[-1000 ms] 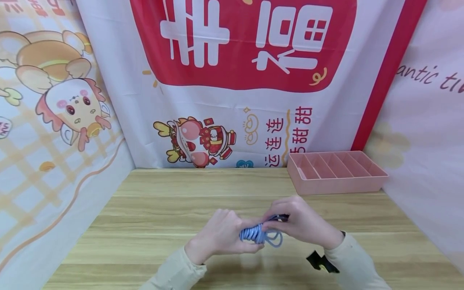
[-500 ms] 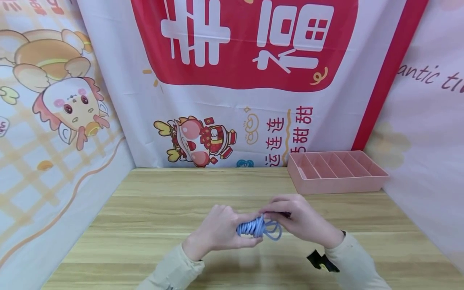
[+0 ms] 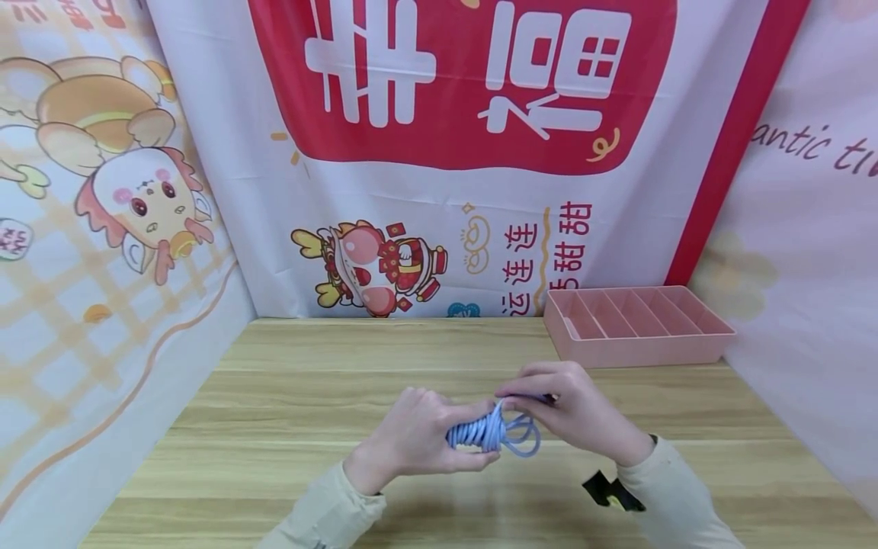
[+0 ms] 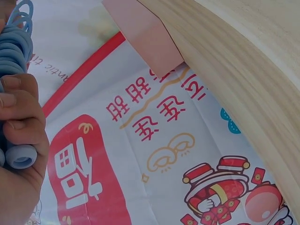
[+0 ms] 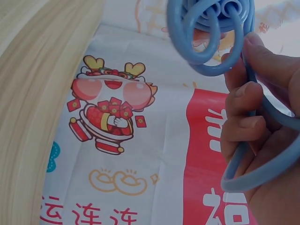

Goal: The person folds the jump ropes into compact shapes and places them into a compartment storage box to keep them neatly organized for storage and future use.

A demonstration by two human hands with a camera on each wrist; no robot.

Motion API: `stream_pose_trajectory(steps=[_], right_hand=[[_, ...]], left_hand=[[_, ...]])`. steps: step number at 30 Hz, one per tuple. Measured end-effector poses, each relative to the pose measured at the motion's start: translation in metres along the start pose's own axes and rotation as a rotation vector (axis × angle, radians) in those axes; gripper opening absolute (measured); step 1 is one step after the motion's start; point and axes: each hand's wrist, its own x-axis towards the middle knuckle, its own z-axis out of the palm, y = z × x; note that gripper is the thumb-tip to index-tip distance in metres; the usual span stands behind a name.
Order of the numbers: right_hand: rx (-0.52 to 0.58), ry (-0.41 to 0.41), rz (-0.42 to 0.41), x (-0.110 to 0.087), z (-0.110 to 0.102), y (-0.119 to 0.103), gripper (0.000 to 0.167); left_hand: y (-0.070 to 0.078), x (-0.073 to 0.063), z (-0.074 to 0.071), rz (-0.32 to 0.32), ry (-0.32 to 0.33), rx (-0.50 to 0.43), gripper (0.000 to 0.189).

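Note:
A light blue cord (image 3: 482, 433), wound into a tight coiled bundle with loose loops at its right end, is held above the table. My left hand (image 3: 414, 438) grips the bundle's left part between thumb and fingers. In the left wrist view, a pale blue round end piece (image 4: 21, 156) with a hollow tip pokes out below the curled fingers. My right hand (image 3: 583, 408) pinches a strand at the bundle's upper right. In the right wrist view, the free length of cord (image 5: 262, 176) loops down past the fingers. The palm side of both hands is partly hidden.
A pink divided box (image 3: 645, 351) stands at the table's back right corner, against the wall. Printed cloth (image 3: 384, 191) hangs behind and at both sides. A black piece (image 3: 613, 492) shows beside the right sleeve, over the wooden table (image 3: 329, 351).
My right hand has shifted slightly up and away from the bundle, with the pinched strand drawn out. The left hand keeps its grip, having moved up a little.

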Motion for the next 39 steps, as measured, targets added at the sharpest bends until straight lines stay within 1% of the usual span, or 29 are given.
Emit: stream_pose_trajectory(steps=[6,11,16,19,23,26,30,34,39], right_hand=[[-0.005,0.019,0.025,0.000,-0.002,0.001,0.026],[0.000,0.016,0.079,-0.002,-0.004,0.004,0.022],[0.060,-0.012,0.126,-0.002,-0.006,0.007,0.020],[0.110,-0.026,0.153,-0.003,-0.006,0.010,0.019],[0.146,-0.037,0.202,-0.005,-0.008,0.012,0.019],[0.176,-0.041,0.232,-0.007,-0.009,0.014,0.018],[0.224,-0.056,0.271,-0.009,-0.009,0.016,0.016],[0.232,-0.076,0.307,-0.009,-0.010,0.016,0.014],[0.238,-0.103,0.323,-0.006,-0.009,0.015,0.013]], left_hand=[[0.002,0.002,0.000,0.032,0.074,-0.017,0.051],[0.003,0.003,0.001,0.059,0.123,-0.013,0.053],[0.004,0.003,0.001,0.078,0.160,-0.009,0.055],[0.005,0.003,0.001,0.081,0.166,-0.010,0.057],[0.007,0.004,0.000,0.069,0.178,0.003,0.069],[0.009,0.005,0.000,0.067,0.189,-0.009,0.075],[0.011,0.007,0.001,0.098,0.205,-0.042,0.073],[0.012,0.007,0.002,0.124,0.223,-0.051,0.070],[0.014,0.006,0.004,0.095,0.198,-0.101,0.076]])
